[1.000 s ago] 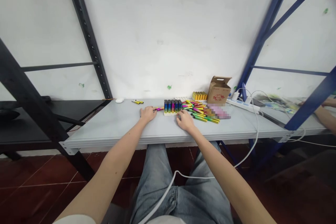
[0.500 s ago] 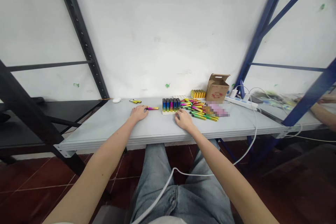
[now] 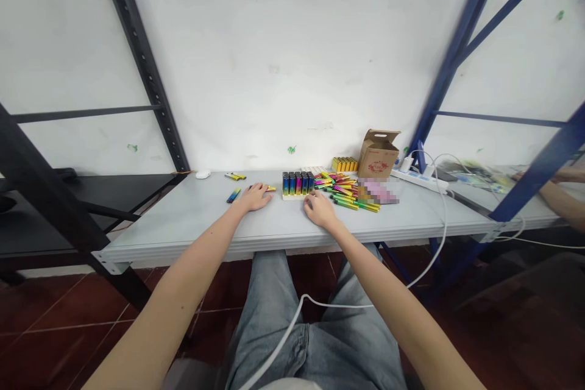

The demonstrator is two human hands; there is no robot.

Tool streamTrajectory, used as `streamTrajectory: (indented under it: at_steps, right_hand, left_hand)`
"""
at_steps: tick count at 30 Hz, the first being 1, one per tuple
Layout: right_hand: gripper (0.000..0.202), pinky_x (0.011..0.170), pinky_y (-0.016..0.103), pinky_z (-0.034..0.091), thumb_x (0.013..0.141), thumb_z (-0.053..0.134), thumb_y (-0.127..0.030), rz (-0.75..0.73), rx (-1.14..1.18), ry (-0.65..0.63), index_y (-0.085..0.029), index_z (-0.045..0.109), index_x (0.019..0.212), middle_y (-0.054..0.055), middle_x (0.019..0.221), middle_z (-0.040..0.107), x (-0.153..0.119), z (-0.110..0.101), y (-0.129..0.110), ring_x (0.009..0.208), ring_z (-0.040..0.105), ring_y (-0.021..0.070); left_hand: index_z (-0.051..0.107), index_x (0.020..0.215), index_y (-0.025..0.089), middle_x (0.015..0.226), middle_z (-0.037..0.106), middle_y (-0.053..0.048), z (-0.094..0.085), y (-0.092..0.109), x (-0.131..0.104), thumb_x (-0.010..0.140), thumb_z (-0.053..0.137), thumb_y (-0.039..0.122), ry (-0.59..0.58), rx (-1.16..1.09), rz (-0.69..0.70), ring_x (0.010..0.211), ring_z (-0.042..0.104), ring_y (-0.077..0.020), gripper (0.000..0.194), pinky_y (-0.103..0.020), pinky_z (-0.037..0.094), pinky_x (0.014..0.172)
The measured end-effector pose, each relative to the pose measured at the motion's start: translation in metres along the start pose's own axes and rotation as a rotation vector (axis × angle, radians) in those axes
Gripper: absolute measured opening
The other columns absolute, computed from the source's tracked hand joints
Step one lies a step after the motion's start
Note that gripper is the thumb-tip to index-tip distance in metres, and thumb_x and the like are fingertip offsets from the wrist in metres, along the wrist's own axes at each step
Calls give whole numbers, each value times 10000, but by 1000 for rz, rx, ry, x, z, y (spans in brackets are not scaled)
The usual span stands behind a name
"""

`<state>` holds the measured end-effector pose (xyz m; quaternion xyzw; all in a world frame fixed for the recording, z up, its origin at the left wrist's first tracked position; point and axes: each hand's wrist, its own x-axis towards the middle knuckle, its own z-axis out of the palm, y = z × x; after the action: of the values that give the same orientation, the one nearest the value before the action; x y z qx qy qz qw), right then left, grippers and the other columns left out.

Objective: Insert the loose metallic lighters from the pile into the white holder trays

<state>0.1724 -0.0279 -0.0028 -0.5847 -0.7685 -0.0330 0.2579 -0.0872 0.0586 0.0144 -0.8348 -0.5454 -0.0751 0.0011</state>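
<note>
Several shiny blue, pink and yellow lighters stand upright in a white tray near the table's middle. My right hand rests at the tray's right front corner, its fingers curled; what they hold, if anything, is hidden. Over a lighter lying left of the tray is my left hand, fingers apart and palm down, covering part of it. A blue and yellow lighter lies just left of that hand. Farther back are yellow lighters.
Right of the tray lies a pile of colourful lighters. Behind it stand a yellow lighter block and an open cardboard box. A power strip with white cables is at the right. Another person's arm shows far right.
My left hand has moved right, onto the lighter lying beside the tray. A blue and yellow lighter now shows on the table to its left. My right hand has hardly moved.
</note>
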Motion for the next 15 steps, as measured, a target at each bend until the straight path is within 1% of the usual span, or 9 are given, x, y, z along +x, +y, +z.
streamTrajectory:
  at_steps: [2,4,5,8,10,11,13,15]
  right_hand:
    - [232,893,305,405,919,455,-240,-1,-5,-5,-185,666,1001,102,1169,578,0,0,0,992,576,199]
    - [235,893,306,405,921,454,-243,1,-6,-5,-183,666,1003,105,1173,577,0,-1,0,997,574,200]
    - [236,891,306,406,922,455,-246,1,-6,-4,-183,667,1003,105,1174,578,0,0,0,1001,573,201]
    - [238,885,306,406,925,454,-253,2,-9,-1,-183,667,1008,106,1172,580,0,0,0,1006,569,204]
    - [242,890,306,404,928,450,-250,3,-15,-3,-184,666,1016,108,1171,580,-1,-1,-1,1013,566,205]
    - [244,893,306,403,929,449,-249,4,-17,-5,-183,665,1019,110,1172,580,-1,-1,-1,1018,565,206]
    - [245,895,305,404,929,449,-246,5,-23,-12,-179,666,1021,115,1174,580,-1,-2,-2,1025,564,209]
    - [244,891,303,407,929,451,-248,3,-29,-15,-177,666,1020,118,1180,578,-1,-3,-2,1030,564,211]
  left_hand:
    - [343,1485,170,1550,329,-177,1,6,-7,953,225,539,6,-10,5,1437,288,-306,659,-476,244,1138]
    - [288,1521,202,1592,248,-159,0,9,-15,959,181,561,-27,-18,-4,1475,197,-313,675,-523,207,1146]
    - [270,1530,221,1601,230,-150,-2,10,-20,957,168,581,-44,-13,-4,1480,180,-320,685,-558,189,1144]
    - [282,1527,235,1592,261,-142,-7,10,-34,944,166,618,-59,53,-11,1466,210,-345,708,-664,96,1123]
    - [298,1520,229,1589,266,-141,-10,10,-43,934,161,635,-55,85,-80,1457,218,-372,726,-726,44,1090]
    - [295,1522,227,1594,251,-141,-11,10,-47,928,152,648,-61,85,-124,1458,205,-385,741,-747,47,1075]
    - [275,1530,232,1608,207,-137,-11,10,-53,913,134,678,-84,66,-188,1465,164,-404,774,-765,96,1055]
    - [250,1540,241,1617,173,-131,-11,9,-54,897,127,707,-103,51,-205,1471,129,-415,804,-762,139,1050]
